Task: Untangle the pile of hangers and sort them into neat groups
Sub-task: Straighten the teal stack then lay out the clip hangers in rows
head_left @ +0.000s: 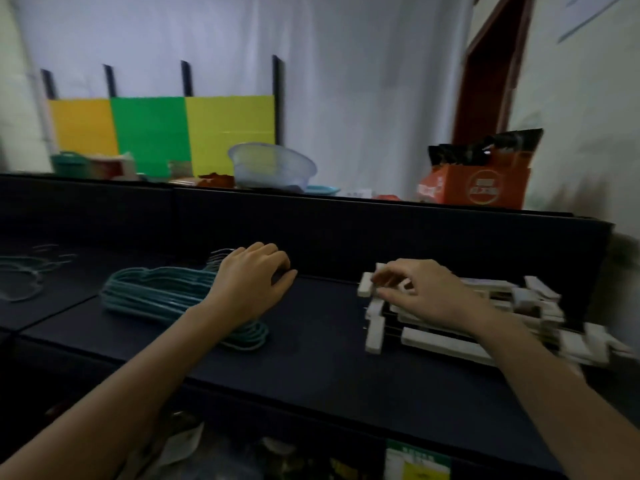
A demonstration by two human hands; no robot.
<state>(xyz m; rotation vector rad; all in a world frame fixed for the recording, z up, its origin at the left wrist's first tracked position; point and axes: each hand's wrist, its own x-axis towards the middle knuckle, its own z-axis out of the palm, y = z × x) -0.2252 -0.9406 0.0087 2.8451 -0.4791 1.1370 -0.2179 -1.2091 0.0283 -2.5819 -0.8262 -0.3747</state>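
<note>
A stack of teal hangers lies flat on the dark table, left of centre. My left hand rests over the stack's right end, fingers curled down, and I cannot tell whether it grips a hanger. A heap of white clip hangers lies at the right. My right hand is on top of that heap, fingers pinching a white clip at its left end. A few more teal hangers lie at the far left edge.
A dark raised back panel runs behind the table. Beyond it stand a clear plastic basin, an orange box and coloured boards. Bags and papers sit below the table's front edge.
</note>
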